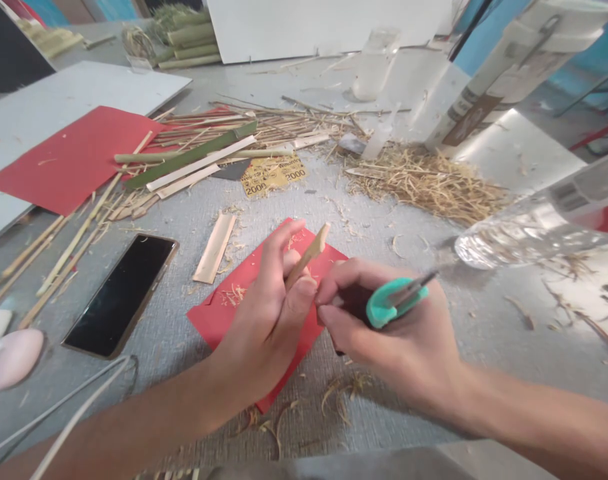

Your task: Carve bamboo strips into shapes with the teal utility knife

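Observation:
My left hand (269, 300) is closed around a carved bamboo piece (310, 255), its pale cut end pointing up and away from me. Close beside it on the right, my right hand (399, 333) grips what looks like a utility knife (391, 303) with a teal end; its working tip is hidden by my fingers. Both hands are over a red paper sheet (217, 320) strewn with fine shavings. A short flat bamboo strip (215, 248) lies just left of the paper.
A phone (121, 293) lies at the left near a cable (77, 417). Behind are bamboo strips (199, 163), yellow sandpaper (274, 175) and a heap of shavings (419, 180). Bottles stand at the right, including a clear bottle (524, 213). Another red sheet (79, 157) rests on a white board (119, 83).

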Demonstrator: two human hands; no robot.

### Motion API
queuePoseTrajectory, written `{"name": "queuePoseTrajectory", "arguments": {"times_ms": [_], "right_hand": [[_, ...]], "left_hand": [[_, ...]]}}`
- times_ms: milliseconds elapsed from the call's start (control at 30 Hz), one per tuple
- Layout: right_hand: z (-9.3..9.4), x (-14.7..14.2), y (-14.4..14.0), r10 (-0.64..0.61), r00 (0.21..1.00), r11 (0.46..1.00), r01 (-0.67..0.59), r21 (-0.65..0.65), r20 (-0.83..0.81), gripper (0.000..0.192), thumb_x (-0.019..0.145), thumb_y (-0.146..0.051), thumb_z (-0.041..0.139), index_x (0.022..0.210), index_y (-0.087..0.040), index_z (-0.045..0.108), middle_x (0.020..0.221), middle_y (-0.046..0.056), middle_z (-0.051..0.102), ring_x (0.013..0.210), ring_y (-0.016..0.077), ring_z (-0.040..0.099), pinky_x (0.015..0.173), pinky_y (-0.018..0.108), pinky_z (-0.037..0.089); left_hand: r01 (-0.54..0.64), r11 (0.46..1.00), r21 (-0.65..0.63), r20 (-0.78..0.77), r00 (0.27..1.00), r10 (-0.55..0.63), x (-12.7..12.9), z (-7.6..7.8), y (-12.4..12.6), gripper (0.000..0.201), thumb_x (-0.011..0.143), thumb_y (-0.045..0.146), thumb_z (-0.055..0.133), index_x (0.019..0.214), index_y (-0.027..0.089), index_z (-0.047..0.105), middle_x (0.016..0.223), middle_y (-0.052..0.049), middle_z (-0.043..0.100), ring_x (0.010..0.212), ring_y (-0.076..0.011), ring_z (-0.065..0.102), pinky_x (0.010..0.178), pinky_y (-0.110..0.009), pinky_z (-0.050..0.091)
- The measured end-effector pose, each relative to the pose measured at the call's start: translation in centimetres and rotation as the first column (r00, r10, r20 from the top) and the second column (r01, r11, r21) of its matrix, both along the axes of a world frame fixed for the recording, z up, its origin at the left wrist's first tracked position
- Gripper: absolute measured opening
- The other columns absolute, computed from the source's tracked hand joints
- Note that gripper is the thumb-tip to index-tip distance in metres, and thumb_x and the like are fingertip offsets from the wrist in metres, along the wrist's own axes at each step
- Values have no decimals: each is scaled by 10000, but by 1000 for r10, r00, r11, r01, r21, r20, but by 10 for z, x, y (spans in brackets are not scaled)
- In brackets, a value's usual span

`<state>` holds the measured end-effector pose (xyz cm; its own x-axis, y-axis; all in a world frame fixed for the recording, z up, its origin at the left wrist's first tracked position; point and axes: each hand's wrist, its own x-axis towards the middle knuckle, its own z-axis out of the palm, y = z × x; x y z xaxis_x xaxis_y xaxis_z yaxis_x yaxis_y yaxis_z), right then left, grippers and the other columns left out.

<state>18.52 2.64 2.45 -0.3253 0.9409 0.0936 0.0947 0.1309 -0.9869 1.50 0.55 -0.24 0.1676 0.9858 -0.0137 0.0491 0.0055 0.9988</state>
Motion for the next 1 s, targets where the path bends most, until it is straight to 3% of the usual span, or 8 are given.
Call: {"name": "queuePoseTrajectory", "arguments": {"times_ms": [133, 267, 400, 533, 667, 767, 900, 1000], "right_hand": [[0, 0, 3, 23, 996, 958, -46, -283, -83, 61, 826, -161, 668, 810, -219, 675, 526, -85, 559, 428, 92, 481, 421, 232, 410], [1, 1, 7, 38, 992, 903, -85, -420, -120, 45, 815, -179, 675, 789, -213, 658, 491, -86, 526, 410, 84, 436, 401, 219, 388], [-1, 2, 10, 37, 982, 873, -122, -471, -186, 84, 822, -185, 677, 749, -207, 641, 493, -79, 525, 418, 79, 442, 396, 200, 368], [-5, 4, 10, 24, 975, 860, -132, -494, -219, 41, 849, -179, 681, 815, -201, 680, 549, -69, 562, 445, 83, 479, 397, 192, 375], [-6, 5, 14, 25, 977, 848, -133, -514, -211, 38, 864, -212, 698, 832, -191, 696, 549, -61, 575, 439, 82, 481, 392, 191, 366], [-5, 5, 17, 46, 979, 832, -148, -535, -199, 49, 857, -205, 698, 814, -185, 695, 511, -59, 573, 419, 79, 471, 388, 187, 357], [-7, 6, 20, 30, 974, 786, -163, -596, -226, 33, 824, -188, 714, 800, -187, 691, 564, -44, 608, 435, 80, 501, 378, 184, 346], [-7, 7, 21, 12, 974, 754, -159, -637, -228, 72, 805, -190, 728, 761, -191, 671, 589, -40, 603, 431, 72, 492, 373, 187, 336]], "left_hand": [[-33, 998, 54, -90, 995, 38, -3, -3, 7, 545, 1098, 506, 530, 1602, 397, 351, 943, 7, 573, 819, -210, 552, 892, -441, 519], [-51, 994, 99, -109, 992, 62, -5, 0, 9, 581, 1074, 453, 592, 1603, 367, 368, 972, -12, 580, 855, -221, 554, 904, -436, 535], [-58, 989, 133, -138, 987, 77, -6, 1, 12, 638, 1053, 431, 632, 1623, 337, 361, 966, -13, 596, 818, -216, 550, 908, -433, 526], [-54, 979, 199, -260, 960, 106, -12, -2, 16, 670, 1051, 458, 638, 1645, 378, 340, 945, 2, 560, 783, -214, 538, 888, -424, 492], [-49, 967, 249, -336, 932, 134, -17, -2, 19, 775, 1003, 478, 709, 1658, 350, 313, 1123, -53, 618, 1041, -302, 627, 1032, -500, 482], [-48, 960, 277, -344, 928, 145, -18, 2, 20, 805, 983, 472, 737, 1653, 307, 324, 1277, -95, 635, 1245, -367, 601, 1112, -544, 465], [-3, 931, 365, -435, 883, 174, -18, 3, 24, 779, 1016, 475, 688, 1664, 288, 299, 1333, -118, 643, 1353, -381, 579, 1144, -549, 469], [67, 864, 499, -503, 834, 226, -21, -2, 27, 776, 1027, 453, 671, 1670, 288, 269, 1316, -128, 657, 1340, -374, 610, 1114, -548, 513]]}}
